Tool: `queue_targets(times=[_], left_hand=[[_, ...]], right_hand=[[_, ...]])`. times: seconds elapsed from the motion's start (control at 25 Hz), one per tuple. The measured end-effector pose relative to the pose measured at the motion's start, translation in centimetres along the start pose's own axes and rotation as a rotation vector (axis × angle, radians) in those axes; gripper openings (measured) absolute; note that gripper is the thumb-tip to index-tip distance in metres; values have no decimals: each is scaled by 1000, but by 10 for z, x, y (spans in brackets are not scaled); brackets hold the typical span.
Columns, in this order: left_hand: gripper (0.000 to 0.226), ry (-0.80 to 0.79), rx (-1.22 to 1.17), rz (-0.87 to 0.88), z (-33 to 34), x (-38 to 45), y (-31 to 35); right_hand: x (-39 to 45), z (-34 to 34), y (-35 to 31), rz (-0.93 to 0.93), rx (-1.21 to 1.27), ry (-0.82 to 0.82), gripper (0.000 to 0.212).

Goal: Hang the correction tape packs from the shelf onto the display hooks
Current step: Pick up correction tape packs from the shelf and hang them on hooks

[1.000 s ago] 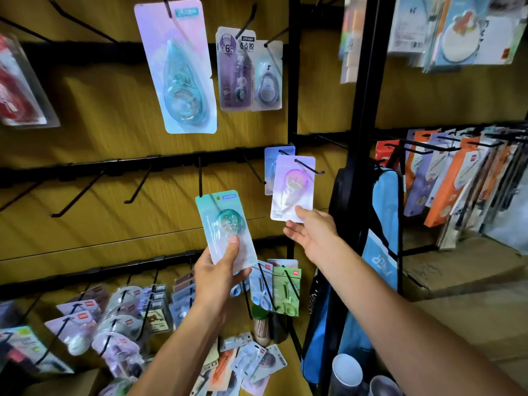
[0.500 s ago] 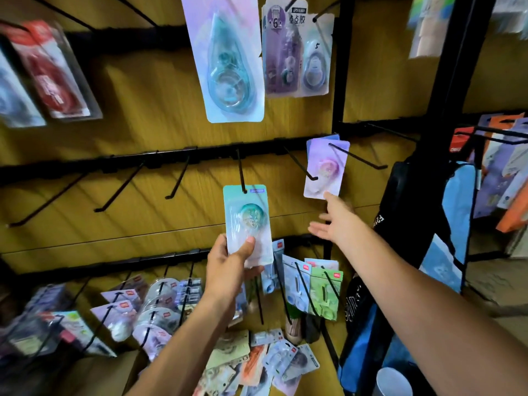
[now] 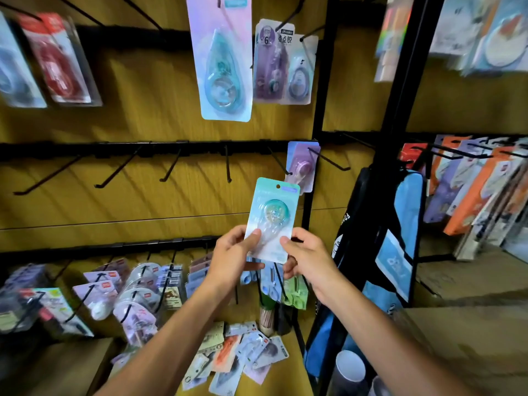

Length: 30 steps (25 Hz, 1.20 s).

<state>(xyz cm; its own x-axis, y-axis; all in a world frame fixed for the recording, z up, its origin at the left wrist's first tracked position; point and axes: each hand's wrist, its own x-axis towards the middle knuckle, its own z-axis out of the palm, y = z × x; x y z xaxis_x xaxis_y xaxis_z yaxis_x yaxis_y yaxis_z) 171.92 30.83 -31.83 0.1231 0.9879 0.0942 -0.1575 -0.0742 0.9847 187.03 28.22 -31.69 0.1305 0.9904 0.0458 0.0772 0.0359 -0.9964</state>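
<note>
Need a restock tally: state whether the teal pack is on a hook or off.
Off: both hands hold the teal pack, its hang hole empty.

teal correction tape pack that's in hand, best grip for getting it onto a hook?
Probably the lower card edge of the teal pack, pinched from both sides below the blister, as the left hand and right hand do now. The pack is upright and its hang hole sits at the top, so a low grip leaves the hole free for a hook.
</note>
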Motion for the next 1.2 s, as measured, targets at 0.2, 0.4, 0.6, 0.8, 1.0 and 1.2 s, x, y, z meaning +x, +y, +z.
queue_targets(times=[0.2, 0.4, 0.6, 0.8, 1.0, 1.2], left_hand=[[30, 156, 566, 175, -11, 11, -1], [66, 117, 1020, 246, -21, 14, -8], [76, 79, 1068, 242, -15, 9, -13], [82, 91, 1082, 253, -14, 9, -13], [83, 95, 1053, 249, -19, 9, -14], [82, 96, 1027, 253, -25, 17, -19]], right_hand=[[-30, -34, 3, -254, -25, 236, 13], [-43, -54, -4, -315, 44, 415, 14], [-34, -56, -11, -174, 97, 388, 19], [-33, -42, -25, -98, 335, 317, 17], [-18, -36, -30, -50, 293, 408, 22], [29, -35, -35, 182, 349, 413, 8]])
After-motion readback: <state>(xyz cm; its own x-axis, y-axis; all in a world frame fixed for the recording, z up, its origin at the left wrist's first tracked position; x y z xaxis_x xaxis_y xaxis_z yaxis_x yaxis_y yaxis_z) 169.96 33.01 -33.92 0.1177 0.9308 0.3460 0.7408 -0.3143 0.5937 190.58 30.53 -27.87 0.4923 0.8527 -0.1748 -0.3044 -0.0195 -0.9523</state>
